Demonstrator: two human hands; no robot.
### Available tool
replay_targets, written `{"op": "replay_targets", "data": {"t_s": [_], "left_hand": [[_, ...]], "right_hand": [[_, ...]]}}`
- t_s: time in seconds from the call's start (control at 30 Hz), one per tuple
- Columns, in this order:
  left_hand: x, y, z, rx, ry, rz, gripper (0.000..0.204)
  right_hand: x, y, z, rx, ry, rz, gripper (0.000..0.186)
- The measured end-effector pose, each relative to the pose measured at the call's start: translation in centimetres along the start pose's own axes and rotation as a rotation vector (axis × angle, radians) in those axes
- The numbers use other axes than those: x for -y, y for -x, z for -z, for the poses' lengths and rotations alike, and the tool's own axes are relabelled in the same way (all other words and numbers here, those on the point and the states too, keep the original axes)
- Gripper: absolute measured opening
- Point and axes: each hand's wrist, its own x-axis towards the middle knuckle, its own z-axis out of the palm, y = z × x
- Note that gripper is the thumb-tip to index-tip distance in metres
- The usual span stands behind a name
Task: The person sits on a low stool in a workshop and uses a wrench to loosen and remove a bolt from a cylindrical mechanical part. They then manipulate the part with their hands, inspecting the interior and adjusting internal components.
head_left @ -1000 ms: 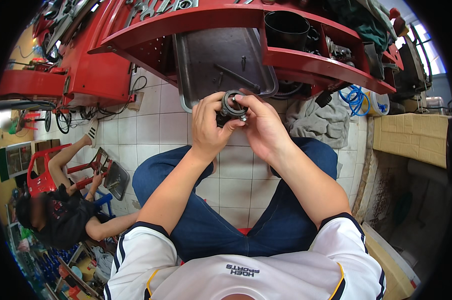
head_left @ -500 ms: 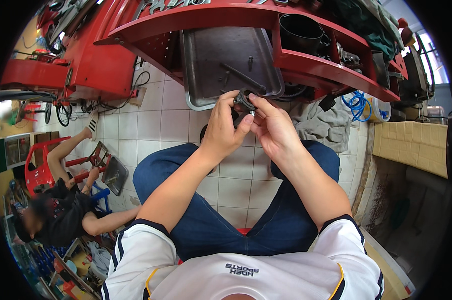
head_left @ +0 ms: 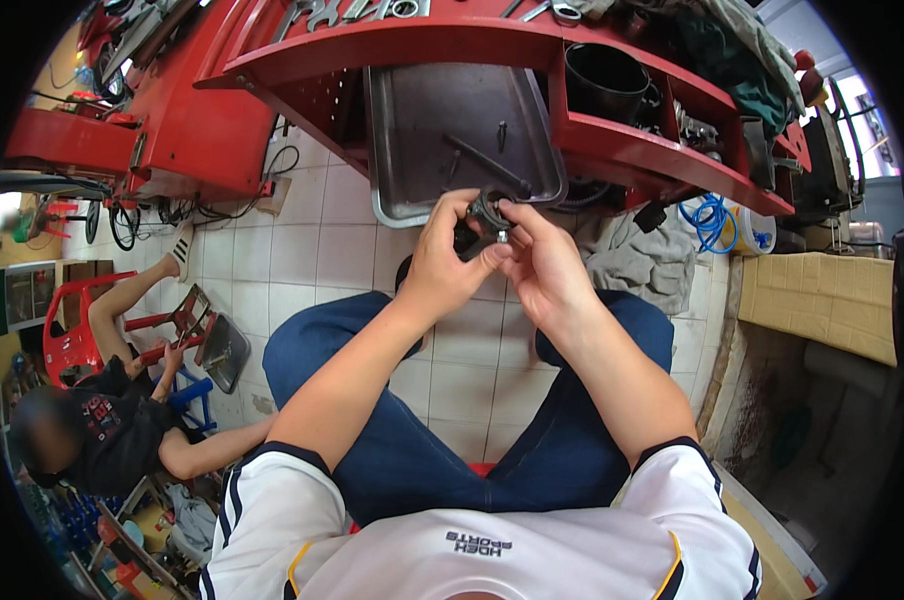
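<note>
Above white floor tiles point(head_left: 462, 385), a dark ring-shaped part point(head_left: 490, 212) is held by the left hand point(head_left: 446, 252) and the right hand point(head_left: 550, 258), the fingers of both clamped on it. Just beyond, a metal tray point(head_left: 404, 125) is seen with a long rod point(head_left: 487, 163) and two bolts point(head_left: 502, 133) laid in it; farther out, spanners point(head_left: 324, 13) are carried by a red tabletop point(head_left: 422, 38).

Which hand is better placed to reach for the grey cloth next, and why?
Probably the right hand: the grey cloth lies on that side, nearer to it than to the left hand. Both hands hold the dark ring-shaped metal part.
</note>
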Motion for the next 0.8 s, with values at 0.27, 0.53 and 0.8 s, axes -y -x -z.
{"op": "replay_targets", "data": {"t_s": [0.27, 0.53, 0.8], "left_hand": [[-0.5, 0.3, 0.0, -0.005, 0.055, -0.005, 0.053], [-0.8, 0.1, 0.9, -0.006, -0.064, -0.104, 0.046], [-0.3, 0.0, 0.3, -0.055, -0.161, -0.179, 0.056]], "right_hand": [[0.8, 1.0, -0.9, -0.026, 0.025, -0.037, 0.018], [0.9, 0.7, -0.5, 0.053, 0.011, -0.040, 0.019], [0.5, 0.8, -1.0, -0.019, 0.029, 0.055, 0.024]]}}
